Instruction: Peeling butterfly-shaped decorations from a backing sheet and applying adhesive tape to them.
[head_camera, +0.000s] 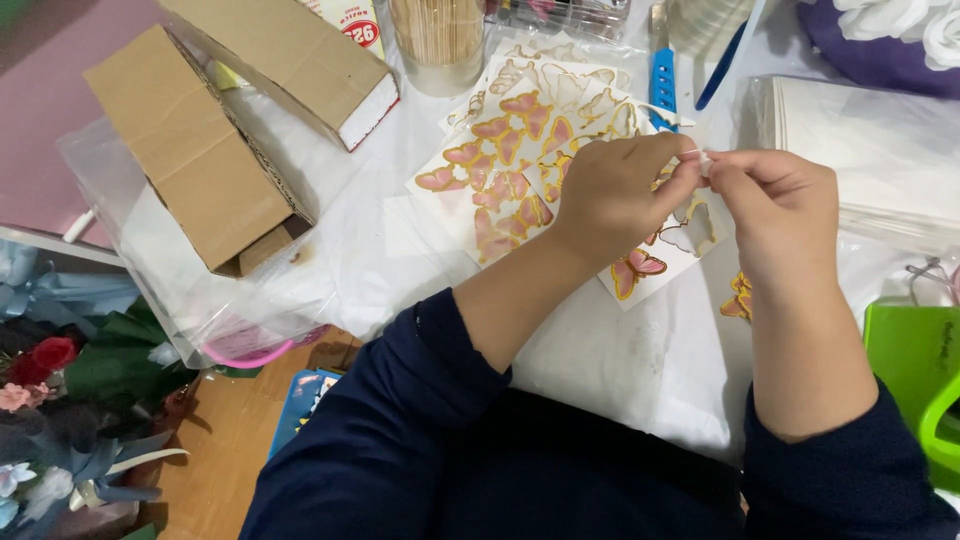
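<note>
My left hand (615, 195) and my right hand (775, 205) meet fingertip to fingertip above the table, pinching a tiny pale piece (703, 160) between them; what it is I cannot tell. Under them lie sheets of pink butterfly stickers with gold outlines (500, 170). One pink butterfly (636, 270) shows just below my left wrist, and an orange one (738, 298) peeks out beside my right wrist. Both arms wear dark blue sleeves.
Two cardboard boxes (190, 150) (300, 55) lie at the upper left on clear plastic. A jar of thin wooden sticks (437, 40) and a blue-handled tool (662, 85) stand at the back. Plastic sleeves (870, 150) are at right, a green object (920, 370) at right, artificial flowers (60, 380) at lower left.
</note>
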